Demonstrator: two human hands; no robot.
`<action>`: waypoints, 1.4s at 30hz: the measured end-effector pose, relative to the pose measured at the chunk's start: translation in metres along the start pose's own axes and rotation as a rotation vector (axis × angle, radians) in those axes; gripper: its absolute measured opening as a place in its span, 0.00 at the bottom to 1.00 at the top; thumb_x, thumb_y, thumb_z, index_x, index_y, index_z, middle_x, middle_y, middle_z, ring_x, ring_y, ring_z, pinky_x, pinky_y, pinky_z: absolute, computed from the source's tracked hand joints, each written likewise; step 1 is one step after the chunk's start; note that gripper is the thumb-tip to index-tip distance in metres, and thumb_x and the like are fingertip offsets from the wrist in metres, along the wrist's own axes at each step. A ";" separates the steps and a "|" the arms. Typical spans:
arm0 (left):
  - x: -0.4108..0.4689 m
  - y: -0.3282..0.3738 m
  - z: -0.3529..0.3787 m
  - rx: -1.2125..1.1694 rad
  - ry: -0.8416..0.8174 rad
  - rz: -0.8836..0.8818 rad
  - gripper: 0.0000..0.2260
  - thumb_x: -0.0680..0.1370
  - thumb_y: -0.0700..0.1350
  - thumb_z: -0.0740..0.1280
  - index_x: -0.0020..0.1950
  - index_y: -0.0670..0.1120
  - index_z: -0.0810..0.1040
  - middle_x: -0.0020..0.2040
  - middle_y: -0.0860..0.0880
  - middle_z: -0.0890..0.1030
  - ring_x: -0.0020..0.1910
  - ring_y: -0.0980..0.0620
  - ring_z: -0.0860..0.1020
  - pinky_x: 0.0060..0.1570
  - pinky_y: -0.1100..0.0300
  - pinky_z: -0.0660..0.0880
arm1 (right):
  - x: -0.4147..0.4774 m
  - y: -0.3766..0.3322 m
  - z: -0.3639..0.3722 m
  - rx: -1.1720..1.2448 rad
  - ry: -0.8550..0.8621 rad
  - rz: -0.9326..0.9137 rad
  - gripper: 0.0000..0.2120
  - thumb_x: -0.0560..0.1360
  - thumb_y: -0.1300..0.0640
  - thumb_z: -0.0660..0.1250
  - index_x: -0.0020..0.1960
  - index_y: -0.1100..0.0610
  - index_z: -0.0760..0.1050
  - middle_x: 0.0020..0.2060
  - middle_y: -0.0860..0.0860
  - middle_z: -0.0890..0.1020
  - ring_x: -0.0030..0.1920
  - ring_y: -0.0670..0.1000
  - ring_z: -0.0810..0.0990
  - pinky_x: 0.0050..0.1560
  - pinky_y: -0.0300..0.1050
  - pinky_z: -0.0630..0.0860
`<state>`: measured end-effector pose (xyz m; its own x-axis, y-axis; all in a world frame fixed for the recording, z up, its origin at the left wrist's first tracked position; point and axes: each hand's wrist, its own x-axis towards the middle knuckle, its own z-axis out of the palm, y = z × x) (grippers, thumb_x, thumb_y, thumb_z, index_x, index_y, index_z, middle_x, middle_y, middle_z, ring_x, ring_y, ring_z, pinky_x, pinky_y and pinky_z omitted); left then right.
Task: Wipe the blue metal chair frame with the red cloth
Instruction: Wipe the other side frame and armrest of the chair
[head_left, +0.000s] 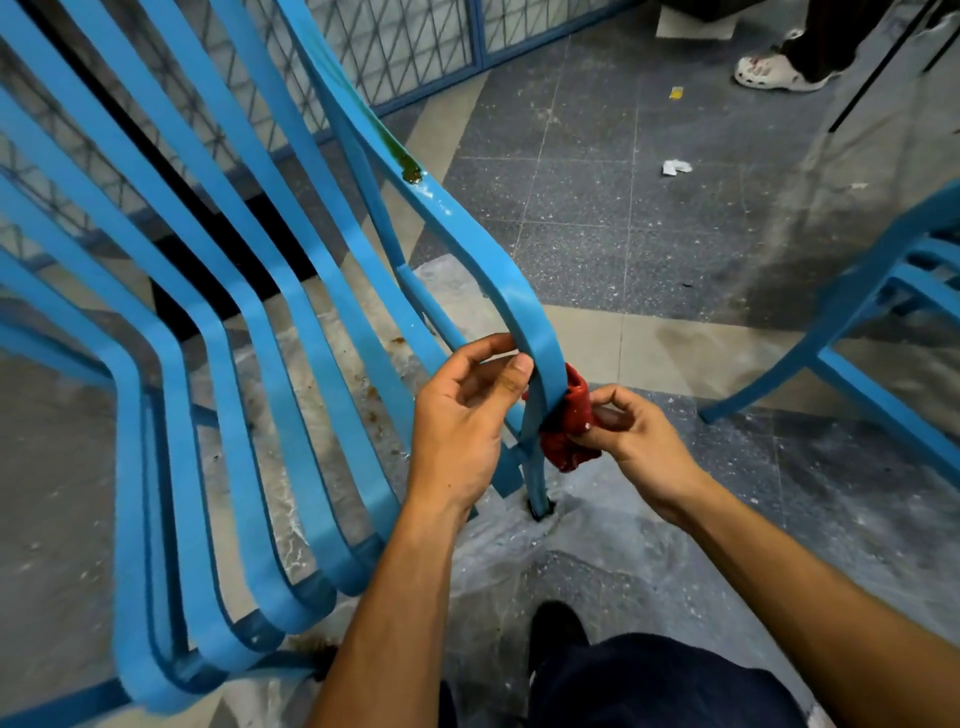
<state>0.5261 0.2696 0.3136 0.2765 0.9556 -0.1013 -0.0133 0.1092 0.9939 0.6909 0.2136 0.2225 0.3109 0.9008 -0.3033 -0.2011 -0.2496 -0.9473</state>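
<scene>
While the right hand (634, 441) pinches the red cloth (569, 431) against the outer side of the blue metal chair frame (540, 338), low on its armrest bend, the left hand (462, 421) curls round the same bar opposite. Wrapping the cloth fully and drawing it up toward the brown stain (413, 174), higher on the frame, should clean best. Counted: one cloth, two hands, two chairs, with the second chair (841, 312) right of the frame.

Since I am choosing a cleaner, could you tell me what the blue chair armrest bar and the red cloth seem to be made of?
The blue curved armrest bar looks like painted metal: a thin rigid strip, its glossy coat catching light. The bunched red cloth looks like soft matte fabric, crumpled; fibre unclear.
</scene>
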 end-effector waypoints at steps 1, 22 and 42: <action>0.001 -0.001 -0.002 0.007 0.002 0.001 0.09 0.78 0.44 0.71 0.58 0.50 0.82 0.50 0.51 0.87 0.52 0.56 0.85 0.43 0.70 0.76 | 0.007 0.000 -0.005 -0.013 -0.012 0.010 0.11 0.73 0.73 0.70 0.54 0.67 0.74 0.38 0.54 0.87 0.35 0.50 0.84 0.38 0.44 0.80; 0.034 -0.016 -0.029 0.070 0.124 -0.170 0.09 0.84 0.47 0.62 0.59 0.50 0.81 0.49 0.48 0.86 0.43 0.58 0.83 0.37 0.66 0.76 | 0.132 -0.040 0.063 -0.869 -0.778 0.449 0.12 0.79 0.68 0.64 0.62 0.66 0.76 0.51 0.60 0.83 0.52 0.64 0.82 0.52 0.49 0.81; 0.040 -0.019 -0.019 0.198 0.033 -0.239 0.12 0.85 0.50 0.57 0.60 0.52 0.80 0.48 0.50 0.86 0.49 0.54 0.84 0.43 0.64 0.74 | 0.130 -0.048 0.048 -0.938 -0.878 0.333 0.21 0.78 0.58 0.67 0.67 0.70 0.74 0.63 0.70 0.78 0.49 0.61 0.79 0.38 0.32 0.76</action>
<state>0.5189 0.3114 0.2901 0.2178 0.9179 -0.3317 0.2367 0.2800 0.9304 0.6966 0.3601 0.2330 -0.3989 0.5895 -0.7024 0.6733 -0.3317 -0.6608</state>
